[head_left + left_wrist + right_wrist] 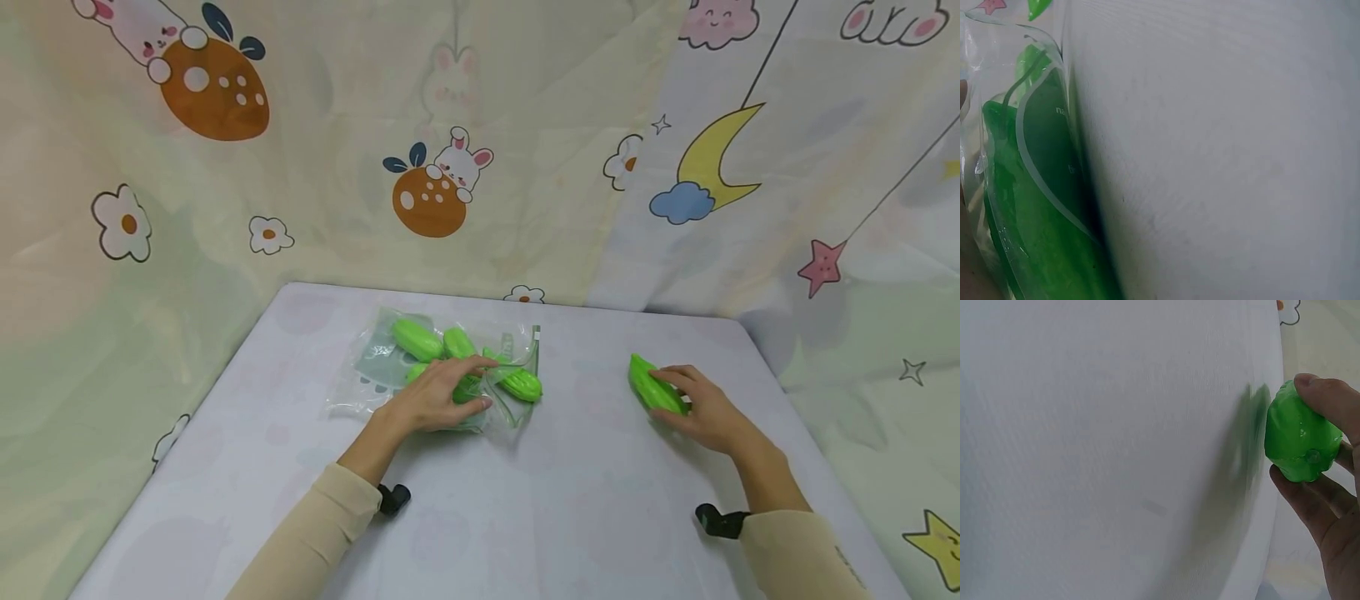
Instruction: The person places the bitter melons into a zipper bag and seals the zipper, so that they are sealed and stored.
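A clear zip bag (367,358) lies on the table with several bright green toy bitter melons (417,340) in and about it. My left hand (438,392) grips the bag near its open right end, thumb below and fingers above. One melon (521,384) sits at that end; I cannot tell whether it is fully inside. In the left wrist view, melons (1041,231) show through the bag's film. To the right, my right hand (705,408) holds another ridged green bitter melon (651,383) between thumb and fingers. Its shadow shows beside it in the right wrist view.
The table (585,500) has a white cover, and its back edge meets a hanging curtain (540,167) printed with cartoon rabbits, flowers and stars. A black wrist camera (393,498) sticks out from the left sleeve, another black camera (720,522) from the right.
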Action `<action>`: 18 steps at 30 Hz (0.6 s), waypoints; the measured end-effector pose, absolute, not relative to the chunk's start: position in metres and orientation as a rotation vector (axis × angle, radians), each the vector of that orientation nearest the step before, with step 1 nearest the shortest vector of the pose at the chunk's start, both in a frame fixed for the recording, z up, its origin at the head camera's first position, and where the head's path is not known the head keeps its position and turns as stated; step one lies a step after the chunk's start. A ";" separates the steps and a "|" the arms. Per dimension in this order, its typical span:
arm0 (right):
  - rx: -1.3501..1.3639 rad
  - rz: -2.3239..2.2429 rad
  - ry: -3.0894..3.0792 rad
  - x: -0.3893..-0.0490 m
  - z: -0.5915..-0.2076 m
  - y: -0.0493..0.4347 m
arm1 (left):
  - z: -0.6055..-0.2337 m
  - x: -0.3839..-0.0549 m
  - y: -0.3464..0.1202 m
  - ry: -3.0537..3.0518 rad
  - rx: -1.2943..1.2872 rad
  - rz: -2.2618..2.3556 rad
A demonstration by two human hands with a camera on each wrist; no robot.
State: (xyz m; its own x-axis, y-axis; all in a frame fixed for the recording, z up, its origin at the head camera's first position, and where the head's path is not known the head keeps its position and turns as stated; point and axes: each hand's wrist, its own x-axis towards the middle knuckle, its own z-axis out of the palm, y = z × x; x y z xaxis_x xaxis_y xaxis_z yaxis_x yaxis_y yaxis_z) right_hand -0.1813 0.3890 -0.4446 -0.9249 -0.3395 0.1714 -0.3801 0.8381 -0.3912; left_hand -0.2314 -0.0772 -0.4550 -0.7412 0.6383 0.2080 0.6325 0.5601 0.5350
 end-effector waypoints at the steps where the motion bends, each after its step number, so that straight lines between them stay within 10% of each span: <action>1: 0.576 0.662 -2.912 -0.181 -0.444 0.388 | -0.455 -0.231 -0.077 2.768 1.131 0.946; 18: 0.582 0.868 -2.801 -0.180 -0.448 0.358 | -0.455 -0.230 -0.079 2.783 1.159 0.991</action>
State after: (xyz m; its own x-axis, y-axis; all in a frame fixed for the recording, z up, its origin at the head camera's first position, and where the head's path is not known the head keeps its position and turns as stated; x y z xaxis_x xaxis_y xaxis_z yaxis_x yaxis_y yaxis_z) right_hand -0.1799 0.3577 -0.4481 -0.9132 -0.3188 0.2539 -0.4065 0.7570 -0.5116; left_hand -0.2297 -0.0790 -0.4548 -0.7328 0.6305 0.2558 0.6502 0.5381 0.5363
